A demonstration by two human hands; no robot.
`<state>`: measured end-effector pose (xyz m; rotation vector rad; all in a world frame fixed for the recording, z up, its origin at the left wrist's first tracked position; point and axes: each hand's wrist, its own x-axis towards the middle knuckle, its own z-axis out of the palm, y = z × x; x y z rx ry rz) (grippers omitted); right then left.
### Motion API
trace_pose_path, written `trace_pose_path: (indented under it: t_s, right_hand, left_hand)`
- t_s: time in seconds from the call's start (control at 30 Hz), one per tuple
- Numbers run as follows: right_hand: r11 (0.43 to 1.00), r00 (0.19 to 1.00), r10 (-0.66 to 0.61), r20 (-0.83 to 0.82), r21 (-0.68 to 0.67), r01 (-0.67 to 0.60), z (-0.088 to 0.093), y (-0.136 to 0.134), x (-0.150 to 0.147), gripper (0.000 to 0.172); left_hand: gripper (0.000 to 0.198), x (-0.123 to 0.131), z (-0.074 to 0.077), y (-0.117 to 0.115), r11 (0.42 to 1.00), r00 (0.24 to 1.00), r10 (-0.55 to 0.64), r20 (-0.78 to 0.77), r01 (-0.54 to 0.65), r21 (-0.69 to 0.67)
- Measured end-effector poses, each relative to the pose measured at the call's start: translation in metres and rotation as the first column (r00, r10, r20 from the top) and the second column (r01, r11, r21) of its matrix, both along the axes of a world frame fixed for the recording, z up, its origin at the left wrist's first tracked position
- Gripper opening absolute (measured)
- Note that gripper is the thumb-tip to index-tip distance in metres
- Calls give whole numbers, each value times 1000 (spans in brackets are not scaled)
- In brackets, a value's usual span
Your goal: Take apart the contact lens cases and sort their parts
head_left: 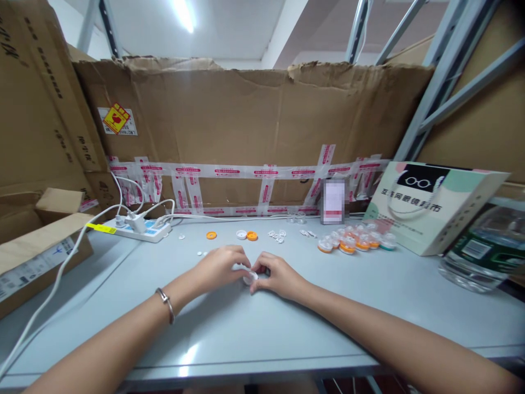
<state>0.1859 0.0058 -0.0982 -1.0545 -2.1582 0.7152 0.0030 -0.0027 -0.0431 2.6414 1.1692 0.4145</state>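
Note:
Between my hands is a small round white and clear plastic piece [249,278], just over the grey table; fingers cover much of it. My left hand [225,265], with a silver bracelet at its wrist, pinches its left side. From the right, my right hand [275,274] grips it between thumb and curled fingers. Behind them lie an orange ring [211,235], a white ring [241,235] touching another orange ring [252,236], and several small white parts [277,236]. Further right sits a cluster of round clear-topped cases [356,238] with orange, white and green bases.
A power strip [141,229] with white cables is at the back left, near an open cardboard box [41,251]. A phone [333,202] leans at the back. On the right stand a paper gift bag [430,208] and a large water bottle [484,246]. Taped cardboard [246,120] walls the back.

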Motion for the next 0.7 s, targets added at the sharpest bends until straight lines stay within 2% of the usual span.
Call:
trace_pose_path:
  t_s: [0.23,0.47,0.7]
  right_hand:
    - [1000,1000,-2,29,24,1,0,-1,-2,29]
    - [1000,999,3,36,15,-3,0,-2,-2,27]
    - [1000,999,5,37,8,-5,2,-3,-3,22]
  left_hand:
    - [11,12,-18,-6,998,997,59,-57,-59,15]
    - [12,16,-21,-5,987,983,21,-184,9,161]
    - [15,14,-26,-3,962,970,-21,-243,87,261]
